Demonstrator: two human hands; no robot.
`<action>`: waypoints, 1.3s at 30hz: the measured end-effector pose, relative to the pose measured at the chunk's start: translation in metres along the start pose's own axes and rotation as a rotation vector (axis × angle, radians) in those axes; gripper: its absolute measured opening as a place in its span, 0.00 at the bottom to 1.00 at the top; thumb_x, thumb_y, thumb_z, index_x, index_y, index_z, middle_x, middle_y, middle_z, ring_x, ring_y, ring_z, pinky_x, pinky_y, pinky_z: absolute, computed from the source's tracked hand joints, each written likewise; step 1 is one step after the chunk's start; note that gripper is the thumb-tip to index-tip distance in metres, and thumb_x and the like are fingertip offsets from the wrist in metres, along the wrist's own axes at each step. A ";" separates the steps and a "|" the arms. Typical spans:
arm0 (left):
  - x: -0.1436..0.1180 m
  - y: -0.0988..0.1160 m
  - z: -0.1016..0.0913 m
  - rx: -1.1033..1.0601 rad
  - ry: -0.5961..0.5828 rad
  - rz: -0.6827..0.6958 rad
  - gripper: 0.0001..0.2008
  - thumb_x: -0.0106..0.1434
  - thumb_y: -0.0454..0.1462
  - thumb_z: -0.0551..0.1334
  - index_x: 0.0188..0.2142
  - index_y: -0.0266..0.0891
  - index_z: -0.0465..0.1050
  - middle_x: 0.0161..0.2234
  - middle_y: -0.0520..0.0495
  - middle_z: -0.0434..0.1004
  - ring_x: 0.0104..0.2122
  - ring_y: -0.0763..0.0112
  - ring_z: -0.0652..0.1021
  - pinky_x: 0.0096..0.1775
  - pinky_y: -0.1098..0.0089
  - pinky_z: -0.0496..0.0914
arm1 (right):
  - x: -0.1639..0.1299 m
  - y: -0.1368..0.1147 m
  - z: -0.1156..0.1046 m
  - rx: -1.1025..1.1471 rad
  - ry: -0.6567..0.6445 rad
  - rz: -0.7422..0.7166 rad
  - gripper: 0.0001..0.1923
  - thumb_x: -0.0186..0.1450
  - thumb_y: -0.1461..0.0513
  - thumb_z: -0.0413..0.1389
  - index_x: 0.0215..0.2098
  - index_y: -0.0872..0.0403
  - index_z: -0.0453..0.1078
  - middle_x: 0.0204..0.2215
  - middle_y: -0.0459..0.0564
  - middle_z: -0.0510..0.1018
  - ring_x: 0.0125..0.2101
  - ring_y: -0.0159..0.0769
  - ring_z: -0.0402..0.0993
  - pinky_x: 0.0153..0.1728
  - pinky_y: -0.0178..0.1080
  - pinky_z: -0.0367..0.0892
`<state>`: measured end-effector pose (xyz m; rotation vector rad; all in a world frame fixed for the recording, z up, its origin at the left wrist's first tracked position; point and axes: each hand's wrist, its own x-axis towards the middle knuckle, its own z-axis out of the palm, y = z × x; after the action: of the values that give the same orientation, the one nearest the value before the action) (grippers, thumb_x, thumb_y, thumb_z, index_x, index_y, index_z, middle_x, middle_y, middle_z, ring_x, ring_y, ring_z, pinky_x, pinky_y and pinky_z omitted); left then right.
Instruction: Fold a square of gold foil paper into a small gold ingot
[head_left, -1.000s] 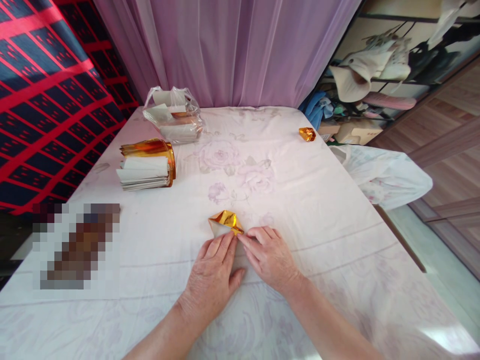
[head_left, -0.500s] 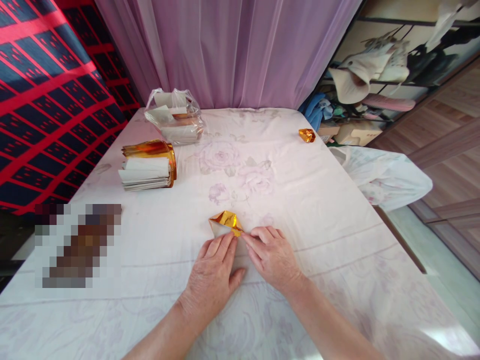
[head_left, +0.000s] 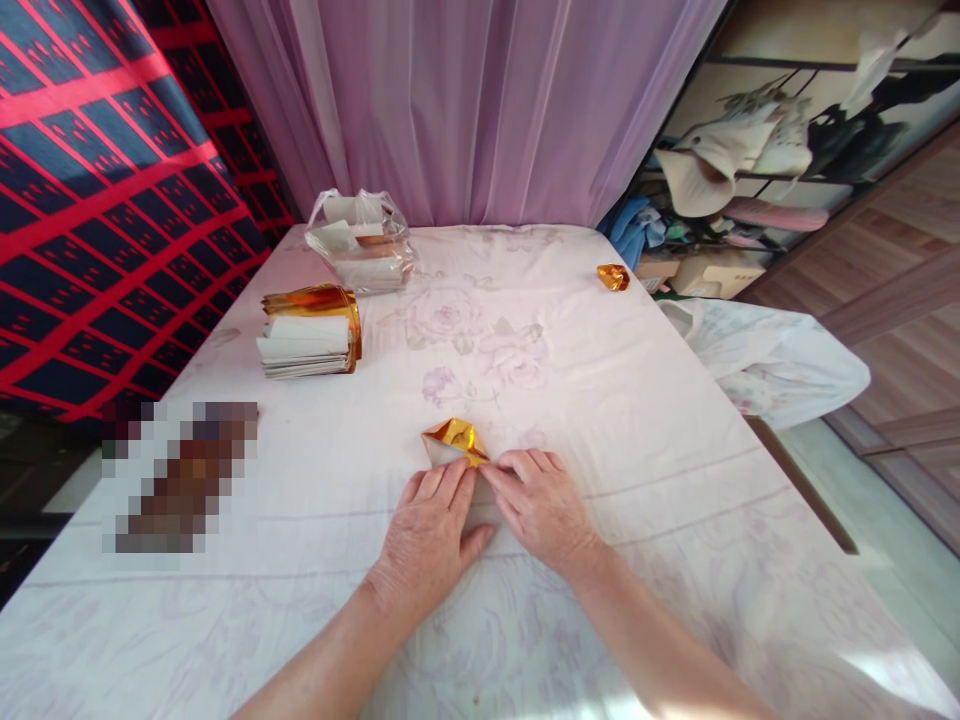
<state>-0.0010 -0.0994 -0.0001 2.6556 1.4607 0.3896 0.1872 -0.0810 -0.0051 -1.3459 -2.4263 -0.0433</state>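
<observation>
A partly folded piece of gold foil paper (head_left: 459, 436), shiny gold with a pale underside showing, lies on the table in front of me. My left hand (head_left: 431, 530) rests palm down, its fingers stretched out and their tips pressing the paper's near edge against the cloth; the thumb sticks out to the side. From the right, my right hand (head_left: 544, 505) has its index finger and thumb at the paper's right corner, with the other fingers curled. The fingertips hide part of that corner.
On the left stand a stack of gold foil papers (head_left: 311, 335) and a clear plastic bag (head_left: 364, 245) of more sheets. A folded gold piece (head_left: 613, 277) sits at the far right. White bag (head_left: 795, 355) and shelves (head_left: 750, 170) flank the table's right edge. A pixelated patch (head_left: 187, 475) covers something left.
The view has shifted slightly, so the things on the left appear further right. Both hands keep their places at the paper, with only a slight movement of the fingers.
</observation>
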 end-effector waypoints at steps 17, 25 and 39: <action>0.004 0.002 0.000 0.014 -0.031 -0.029 0.27 0.65 0.46 0.61 0.59 0.34 0.66 0.57 0.39 0.71 0.52 0.56 0.71 0.54 0.57 0.65 | 0.000 -0.003 0.000 -0.096 0.028 0.007 0.13 0.64 0.66 0.57 0.48 0.52 0.74 0.35 0.50 0.76 0.36 0.40 0.67 0.37 0.45 0.55; 0.003 -0.002 0.002 -0.017 -0.036 -0.021 0.26 0.65 0.46 0.60 0.59 0.37 0.66 0.58 0.40 0.70 0.54 0.56 0.71 0.55 0.57 0.65 | 0.000 -0.003 0.002 -0.098 -0.011 0.035 0.15 0.65 0.65 0.57 0.49 0.50 0.75 0.36 0.50 0.75 0.36 0.38 0.67 0.37 0.44 0.54; -0.012 -0.013 0.005 0.060 0.055 0.021 0.23 0.68 0.46 0.56 0.58 0.36 0.68 0.56 0.38 0.72 0.55 0.55 0.70 0.56 0.55 0.62 | 0.001 -0.004 0.002 -0.084 0.013 0.062 0.14 0.64 0.66 0.56 0.46 0.48 0.77 0.35 0.50 0.75 0.36 0.38 0.66 0.37 0.43 0.54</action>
<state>-0.0162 -0.1026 -0.0094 2.7299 1.4845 0.4299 0.1829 -0.0818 -0.0064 -1.4524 -2.3942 -0.1393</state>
